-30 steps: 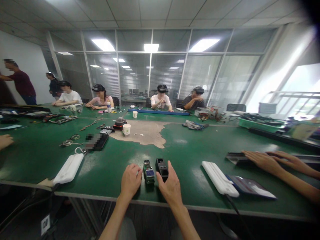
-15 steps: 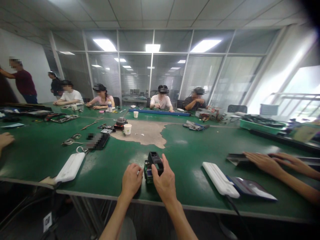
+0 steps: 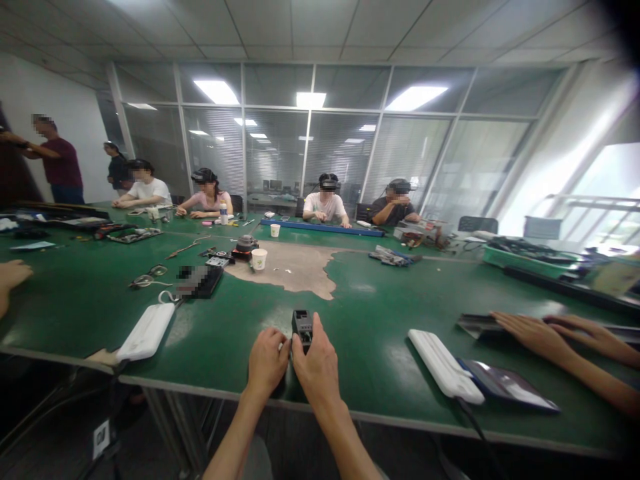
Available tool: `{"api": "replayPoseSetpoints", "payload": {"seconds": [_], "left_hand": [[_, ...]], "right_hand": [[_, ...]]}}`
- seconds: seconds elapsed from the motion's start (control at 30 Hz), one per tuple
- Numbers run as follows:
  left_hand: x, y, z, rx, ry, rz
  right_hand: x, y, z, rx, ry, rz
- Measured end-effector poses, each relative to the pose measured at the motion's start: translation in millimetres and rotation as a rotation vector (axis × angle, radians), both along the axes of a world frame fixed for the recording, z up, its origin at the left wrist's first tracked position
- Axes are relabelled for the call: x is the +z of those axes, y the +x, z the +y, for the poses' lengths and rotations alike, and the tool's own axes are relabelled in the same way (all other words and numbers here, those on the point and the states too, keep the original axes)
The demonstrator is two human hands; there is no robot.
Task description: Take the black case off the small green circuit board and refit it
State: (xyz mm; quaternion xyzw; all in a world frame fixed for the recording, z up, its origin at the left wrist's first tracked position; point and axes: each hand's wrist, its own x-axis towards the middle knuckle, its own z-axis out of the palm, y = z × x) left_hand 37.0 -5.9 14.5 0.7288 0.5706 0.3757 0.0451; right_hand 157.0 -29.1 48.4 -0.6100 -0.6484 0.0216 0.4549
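One black casing (image 3: 302, 321), held by the right hand (image 3: 317, 365), has shifted leftward.

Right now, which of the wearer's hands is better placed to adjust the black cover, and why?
Probably the right hand: it holds the cover, while the left hand sits curled at the cover's left side.

1. Table (image 3: 370, 373), green-topped, with irregular tan patch (image 3: 300, 277).
2. On patch: paper cup (image 3: 259, 261), upright.
3. Left: eyeglasses (image 3: 149, 276); white slab (image 3: 147, 333).
4. Right: second white slab (image 3: 444, 367), beside dark packet (image 3: 507, 385); filled green basket (image 3: 545, 268) farther back.
5. Far side: long blue bar (image 3: 323, 228).
6. Near edge, centre: black housing (image 3: 303, 321) (base hidden).
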Motion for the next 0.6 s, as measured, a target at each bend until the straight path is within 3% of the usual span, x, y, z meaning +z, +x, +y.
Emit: {"api": "replayPoseSetpoints", "payload": {"seconds": [0.43,0.6], "left_hand": [[-0.7,-1,2,-0.02,-0.011,0.023],[-0.9,-1,1,-0.038,-0.023,0.009]], "right_hand": [[-29.1,-1,-6,-0.053,-0.052,-0.053],[-27.6,2,-4,-0.049,-0.022,-0.064]]}}
